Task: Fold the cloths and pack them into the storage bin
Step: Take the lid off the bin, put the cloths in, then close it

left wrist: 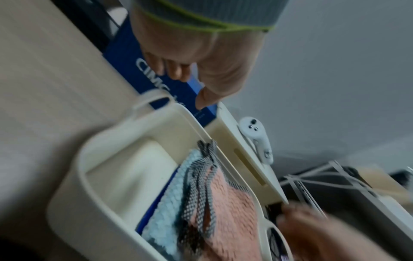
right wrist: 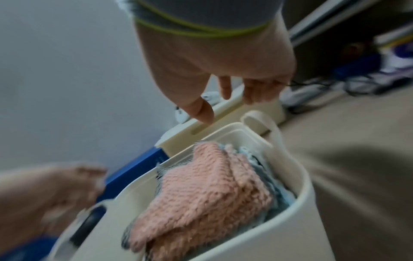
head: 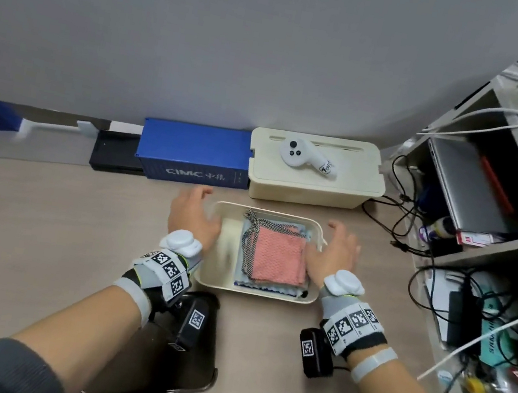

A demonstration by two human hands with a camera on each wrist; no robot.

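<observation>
A cream storage bin (head: 219,280) (left wrist: 67,211) (right wrist: 297,220) stands on the desk in front of me. Inside it lies a stack of folded cloths: a pink one (head: 278,259) (left wrist: 234,220) (right wrist: 201,197) on top, a black-and-white checkered one (head: 247,246) (left wrist: 201,185) beside it, light blue ones (left wrist: 165,211) beneath. My left hand (head: 191,216) (left wrist: 196,70) hovers just left of the bin, fingers relaxed, holding nothing. My right hand (head: 335,253) (right wrist: 223,79) hovers at the bin's right side, also open and empty.
Behind the bin stand a blue container-shaped box (head: 194,154) and a cream lidded box (head: 316,171) with a white controller (head: 305,157) on it. A shelf unit (head: 494,218) full of cables and a laptop stands right. A dark chair seat (head: 177,347) sits below the desk edge.
</observation>
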